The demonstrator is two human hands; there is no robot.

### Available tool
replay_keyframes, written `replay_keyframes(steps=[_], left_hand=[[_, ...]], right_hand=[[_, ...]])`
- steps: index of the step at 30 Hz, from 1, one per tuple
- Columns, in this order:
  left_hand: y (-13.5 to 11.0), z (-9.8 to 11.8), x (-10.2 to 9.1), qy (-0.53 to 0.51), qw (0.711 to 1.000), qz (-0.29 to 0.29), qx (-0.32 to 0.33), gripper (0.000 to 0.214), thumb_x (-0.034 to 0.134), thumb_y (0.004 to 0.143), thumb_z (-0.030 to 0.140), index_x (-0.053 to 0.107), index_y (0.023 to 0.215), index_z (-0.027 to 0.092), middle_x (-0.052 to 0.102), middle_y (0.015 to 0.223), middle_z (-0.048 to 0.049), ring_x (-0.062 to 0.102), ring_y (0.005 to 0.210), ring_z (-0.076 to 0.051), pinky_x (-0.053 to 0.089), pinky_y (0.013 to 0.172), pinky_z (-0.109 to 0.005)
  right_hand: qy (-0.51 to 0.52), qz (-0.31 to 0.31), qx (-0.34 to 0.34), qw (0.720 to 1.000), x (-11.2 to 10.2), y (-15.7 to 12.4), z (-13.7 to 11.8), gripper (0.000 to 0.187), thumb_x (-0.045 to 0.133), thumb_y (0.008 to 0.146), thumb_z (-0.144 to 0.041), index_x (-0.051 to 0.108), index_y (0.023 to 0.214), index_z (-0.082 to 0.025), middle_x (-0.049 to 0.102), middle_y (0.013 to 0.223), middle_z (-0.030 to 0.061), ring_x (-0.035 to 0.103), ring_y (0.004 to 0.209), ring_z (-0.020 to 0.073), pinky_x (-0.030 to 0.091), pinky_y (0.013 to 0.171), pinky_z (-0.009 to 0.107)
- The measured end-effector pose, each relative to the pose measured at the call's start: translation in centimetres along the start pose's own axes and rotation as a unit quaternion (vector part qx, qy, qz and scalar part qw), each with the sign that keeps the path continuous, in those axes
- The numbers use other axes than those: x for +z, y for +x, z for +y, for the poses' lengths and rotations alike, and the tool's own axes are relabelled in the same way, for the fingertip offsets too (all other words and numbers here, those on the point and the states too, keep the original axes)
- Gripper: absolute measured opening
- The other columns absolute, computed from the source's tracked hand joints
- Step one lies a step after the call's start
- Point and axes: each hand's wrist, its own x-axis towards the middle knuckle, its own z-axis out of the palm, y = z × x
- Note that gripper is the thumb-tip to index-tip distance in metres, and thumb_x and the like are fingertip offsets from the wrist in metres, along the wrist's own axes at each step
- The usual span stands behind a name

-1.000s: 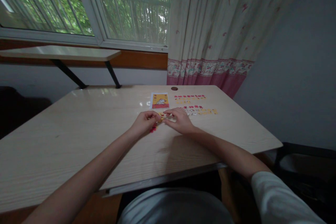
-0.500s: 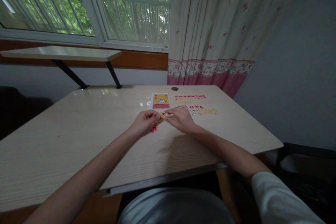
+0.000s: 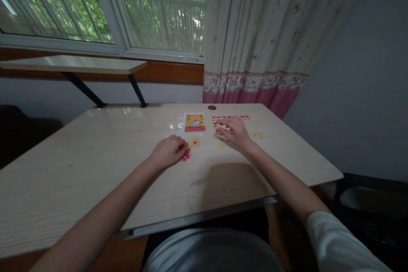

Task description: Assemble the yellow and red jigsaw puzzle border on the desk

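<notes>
My left hand [image 3: 170, 151] rests on the table with its fingers curled, right beside a small joined patch of yellow puzzle pieces [image 3: 194, 142] and red puzzle pieces [image 3: 186, 156]. Its fingertips are partly hidden, and whatever they may hold does not show. Farther right, my right hand [image 3: 235, 131] hovers low over the sorted loose pieces, thumb and index finger apart. It hides part of those rows. A row of red pieces [image 3: 223, 117] lies beyond it, and yellow pieces [image 3: 256, 135] lie to its right. One yellow piece [image 3: 221, 145] sits nearer, below the thumb.
A picture card [image 3: 194, 122] with a white cartoon figure on yellow and red lies behind the joined patch. The wooden table [image 3: 105, 170] has a round cable hole [image 3: 212, 108] at its far edge. A raised shelf [image 3: 76, 63] stands at the back left.
My right hand has left the joined patch and moved right, over the loose pieces. My left hand has drawn slightly left and down, uncovering more of the yellow patch.
</notes>
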Motion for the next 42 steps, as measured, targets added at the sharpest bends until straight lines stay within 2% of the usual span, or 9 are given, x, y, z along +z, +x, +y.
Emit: replay_keyframes(steps=[5, 10, 15, 19, 23, 27, 31, 37, 42], left_hand=[[0.0, -0.2, 0.2, 0.003, 1.000, -0.007, 0.009, 0.033, 0.045, 0.090, 0.042, 0.065, 0.079, 0.018, 0.067, 0.083, -0.0098, 0.060, 0.084, -0.024, 0.044, 0.070, -0.032], [0.0, 0.0, 0.2, 0.000, 1.000, -0.009, 0.001, 0.035, 0.046, 0.090, 0.047, 0.064, 0.081, 0.018, 0.066, 0.082, -0.0091, 0.060, 0.083, -0.024, 0.043, 0.068, -0.031], [0.0, -0.1, 0.4, -0.008, 1.000, -0.009, 0.006, 0.033, 0.048, 0.089, 0.046, 0.064, 0.081, 0.018, 0.066, 0.082, -0.0088, 0.060, 0.082, -0.024, 0.042, 0.067, -0.031], [0.0, -0.5, 0.8, -0.017, 1.000, -0.003, 0.009, 0.033, 0.048, 0.089, 0.046, 0.065, 0.084, 0.018, 0.066, 0.084, -0.0088, 0.060, 0.084, -0.025, 0.043, 0.069, -0.032], [0.0, -0.5, 0.9, -0.026, 1.000, -0.001, 0.014, 0.034, 0.047, 0.090, 0.045, 0.066, 0.086, 0.018, 0.066, 0.084, -0.0089, 0.060, 0.084, -0.024, 0.044, 0.071, -0.032], [0.0, -0.3, 0.7, -0.030, 0.999, -0.002, 0.012, 0.035, 0.045, 0.090, 0.046, 0.066, 0.085, 0.018, 0.065, 0.084, -0.0092, 0.060, 0.084, -0.024, 0.044, 0.072, -0.032], [-0.1, -0.4, 0.4, -0.032, 0.999, -0.005, 0.008, 0.035, 0.045, 0.090, 0.046, 0.066, 0.086, 0.018, 0.066, 0.085, -0.0089, 0.060, 0.086, -0.024, 0.045, 0.072, -0.032], [-0.2, -0.7, -0.2, -0.029, 1.000, -0.003, 0.005, 0.037, 0.044, 0.089, 0.045, 0.067, 0.086, 0.016, 0.066, 0.087, -0.0105, 0.060, 0.085, -0.024, 0.045, 0.072, -0.032], [-0.3, -1.2, -0.4, -0.025, 1.000, -0.002, 0.017, 0.035, 0.044, 0.089, 0.044, 0.064, 0.078, 0.016, 0.065, 0.083, -0.0098, 0.059, 0.080, -0.022, 0.044, 0.071, -0.031]], right_hand=[[0.006, -0.003, -0.015, 1.000, -0.1, 0.1, -0.1, 0.024, 0.058, 0.093, -0.039, 0.070, 0.104, -0.021, 0.076, 0.098, 0.0064, 0.068, 0.089, 0.0179, 0.039, 0.085, 0.034], [-0.002, -0.033, 0.010, 0.999, 0.1, 0.0, 0.0, 0.024, 0.059, 0.092, -0.041, 0.070, 0.103, -0.022, 0.075, 0.098, 0.0059, 0.067, 0.089, 0.0186, 0.039, 0.087, 0.035], [-0.005, -0.048, 0.038, 0.998, -0.3, 0.2, 2.3, 0.025, 0.060, 0.090, -0.040, 0.071, 0.104, -0.021, 0.074, 0.100, 0.0074, 0.065, 0.094, 0.0208, 0.040, 0.087, 0.036], [-0.024, -0.073, 0.134, 0.988, -1.1, -0.2, 6.7, 0.024, 0.061, 0.088, -0.036, 0.072, 0.102, -0.019, 0.073, 0.096, 0.0085, 0.065, 0.087, 0.0208, 0.044, 0.084, 0.036], [-0.041, -0.129, 0.276, 0.951, -1.5, -1.9, 11.3, 0.024, 0.064, 0.083, -0.034, 0.073, 0.098, -0.018, 0.072, 0.094, 0.0099, 0.064, 0.083, 0.0199, 0.048, 0.077, 0.033], [-0.043, -0.203, 0.352, 0.913, -1.0, -3.4, 13.1, 0.026, 0.067, 0.080, -0.037, 0.074, 0.096, -0.017, 0.073, 0.087, 0.0081, 0.064, 0.076, 0.0182, 0.047, 0.071, 0.028], [-0.024, -0.242, 0.367, 0.898, -0.2, -3.4, 12.9, 0.027, 0.065, 0.081, -0.038, 0.075, 0.096, -0.018, 0.072, 0.076, 0.0048, 0.064, 0.070, 0.0166, 0.046, 0.067, 0.026], [-0.029, -0.267, 0.334, 0.903, 0.4, -3.1, 12.9, 0.022, 0.065, 0.080, -0.028, 0.076, 0.097, -0.018, 0.075, 0.093, 0.0067, 0.065, 0.079, 0.0166, 0.048, 0.073, 0.026], [-0.041, -0.271, 0.326, 0.905, 0.1, -3.2, 12.8, 0.022, 0.064, 0.082, -0.027, 0.076, 0.097, -0.017, 0.075, 0.091, 0.0080, 0.065, 0.077, 0.0172, 0.049, 0.073, 0.028]])
